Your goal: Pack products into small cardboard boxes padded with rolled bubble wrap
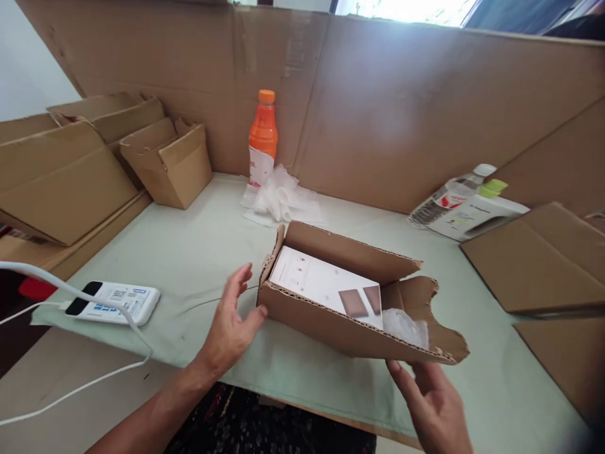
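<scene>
An open brown cardboard box (331,321) lies on the pale green table cover (198,252), with a white product box (326,284) and some clear plastic wrap (406,328) inside it. My left hand (231,328) is open, fingers spread, its thumb touching the box's near left corner. My right hand (432,403) is open below the box's torn right end, fingertips just under the cardboard edge.
An orange drink bottle (263,135) stands at the back by crumpled plastic (281,198). Small cartons (170,164) and flat cardboard (61,176) sit left; a white power bank (118,301) with cables lies near left. Bottles (466,205) and flat cardboard (543,258) lie right. Cardboard walls surround.
</scene>
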Demonstrator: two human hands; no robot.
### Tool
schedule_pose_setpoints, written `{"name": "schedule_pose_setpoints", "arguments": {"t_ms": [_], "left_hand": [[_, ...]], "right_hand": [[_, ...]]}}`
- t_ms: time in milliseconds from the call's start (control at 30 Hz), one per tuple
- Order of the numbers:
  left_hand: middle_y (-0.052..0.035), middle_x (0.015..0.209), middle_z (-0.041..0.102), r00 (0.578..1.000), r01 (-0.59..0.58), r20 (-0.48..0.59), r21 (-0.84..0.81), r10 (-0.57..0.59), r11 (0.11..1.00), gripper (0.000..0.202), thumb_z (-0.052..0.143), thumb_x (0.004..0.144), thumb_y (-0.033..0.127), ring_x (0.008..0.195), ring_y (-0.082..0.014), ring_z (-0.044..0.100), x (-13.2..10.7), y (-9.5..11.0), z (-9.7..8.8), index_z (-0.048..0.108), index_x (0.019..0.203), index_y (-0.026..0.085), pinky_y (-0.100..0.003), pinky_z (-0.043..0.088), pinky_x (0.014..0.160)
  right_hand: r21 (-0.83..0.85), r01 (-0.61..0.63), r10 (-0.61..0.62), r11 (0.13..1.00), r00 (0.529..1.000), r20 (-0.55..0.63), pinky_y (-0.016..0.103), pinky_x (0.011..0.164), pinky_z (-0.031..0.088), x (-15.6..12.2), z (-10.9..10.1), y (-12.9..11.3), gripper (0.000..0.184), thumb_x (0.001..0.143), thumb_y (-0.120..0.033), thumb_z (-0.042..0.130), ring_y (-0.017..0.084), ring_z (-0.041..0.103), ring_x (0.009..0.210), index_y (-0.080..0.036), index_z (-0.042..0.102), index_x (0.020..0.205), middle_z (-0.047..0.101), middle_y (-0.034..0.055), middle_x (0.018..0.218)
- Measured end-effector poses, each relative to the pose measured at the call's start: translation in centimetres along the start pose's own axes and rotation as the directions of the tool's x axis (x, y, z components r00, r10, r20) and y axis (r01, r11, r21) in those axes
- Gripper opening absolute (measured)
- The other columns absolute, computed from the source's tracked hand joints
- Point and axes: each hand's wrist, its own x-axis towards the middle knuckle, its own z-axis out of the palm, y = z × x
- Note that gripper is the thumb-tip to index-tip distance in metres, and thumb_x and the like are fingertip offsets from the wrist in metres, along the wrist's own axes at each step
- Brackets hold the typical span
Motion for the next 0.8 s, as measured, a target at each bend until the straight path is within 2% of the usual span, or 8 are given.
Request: {"name": "schedule_pose_setpoints", "arguments": {"t_ms": [67,133,267,367,433,533,667,800], "left_hand": [[-0.0145,0.146,0.054,0.994,0.061,0.097,-0.071,-0.053,0.996,0.063,0.060,0.085,0.019,0.131,-0.0292,0.056,0.3,-0.4,0.8,0.044,0.146,0.022,-0.053,0.048,0.110],[-0.0137,0.139,0.060,0.989,0.079,0.134,-0.111,-0.064,0.991,0.063,0.060,0.081,0.017,0.128,-0.0289,0.059,0.4,-0.2,2.0,0.047,0.143,0.020,-0.051,0.048,0.110],[-0.0132,0.141,0.060,0.988,0.042,0.153,-0.101,-0.026,0.994,0.067,0.062,0.078,0.014,0.130,-0.0293,0.057,-0.7,0.8,4.2,0.048,0.143,0.020,-0.049,0.048,0.111],[-0.0129,0.141,0.060,0.987,0.015,0.159,-0.072,-0.003,0.997,0.065,0.062,0.077,0.013,0.131,-0.0300,0.057,-1.8,1.3,4.3,0.051,0.141,0.021,-0.048,0.050,0.110],[-0.0135,0.141,0.060,0.996,0.029,0.088,-0.088,-0.022,0.996,0.064,0.061,0.079,0.015,0.131,-0.0298,0.057,-2.0,1.4,3.0,0.050,0.142,0.020,-0.048,0.048,0.111],[-0.0136,0.133,0.065,0.995,0.051,-0.079,-0.102,-0.059,0.994,0.054,0.059,0.085,0.022,0.124,-0.0275,0.062,-0.9,1.1,-1.0,0.052,0.138,0.017,-0.044,0.051,0.107],[-0.0096,0.122,0.070,0.951,0.015,-0.308,-0.028,-0.023,0.999,0.045,0.060,0.087,0.026,0.114,-0.0241,0.066,1.9,0.4,-6.7,0.055,0.132,0.019,-0.038,0.053,0.100],[-0.0091,0.126,0.068,0.883,0.030,-0.467,-0.049,-0.050,0.998,0.048,0.059,0.086,0.024,0.118,-0.0243,0.063,4.5,-1.5,-9.9,0.054,0.134,0.019,-0.041,0.050,0.104]], "right_hand": [[-0.008,0.045,-0.044,0.999,0.998,0.040,0.051,0.088,0.058,-0.2,1.9,1.0,0.041,0.083,-0.056,0.066,0.038,0.071,0.104,-0.021,0.071,0.104,0.077,0.0122,0.107],[-0.023,0.090,-0.090,0.996,0.996,0.015,0.043,0.080,0.060,-0.3,2.6,0.9,0.041,0.082,-0.056,0.067,0.034,0.073,0.098,-0.020,0.071,0.102,0.078,0.0108,0.103],[-0.068,0.064,-0.071,0.996,0.991,-0.116,0.037,0.068,0.060,-1.0,1.4,0.3,0.044,0.081,-0.058,0.068,0.033,0.074,0.089,-0.019,0.071,0.101,0.079,0.0112,0.096],[-0.093,-0.002,-0.015,0.996,0.984,-0.178,0.038,0.069,0.059,-1.6,1.0,-0.1,0.045,0.083,-0.055,0.069,0.036,0.073,0.095,-0.019,0.070,0.109,0.078,0.0127,0.100],[-0.075,0.041,-0.052,0.996,0.988,-0.149,0.040,0.073,0.059,-1.6,2.1,-0.9,0.045,0.083,-0.054,0.069,0.036,0.072,0.097,-0.019,0.069,0.111,0.077,0.0126,0.101],[0.009,0.207,-0.207,0.978,0.978,0.002,0.042,0.081,0.058,-0.4,6.1,-3.5,0.040,0.085,-0.052,0.068,0.034,0.070,0.100,-0.020,0.067,0.108,0.075,0.0118,0.103],[0.094,0.348,-0.361,0.933,0.905,0.226,0.035,0.071,0.056,2.7,12.7,-8.8,0.024,0.092,-0.044,0.061,0.025,0.068,0.084,-0.021,0.064,0.098,0.073,0.0084,0.092],[0.134,0.445,-0.462,0.885,0.810,0.362,0.033,0.071,0.055,6.1,19.0,-12.7,0.023,0.096,-0.038,0.052,0.022,0.066,0.086,-0.021,0.060,0.109,0.071,0.0094,0.103]]}}
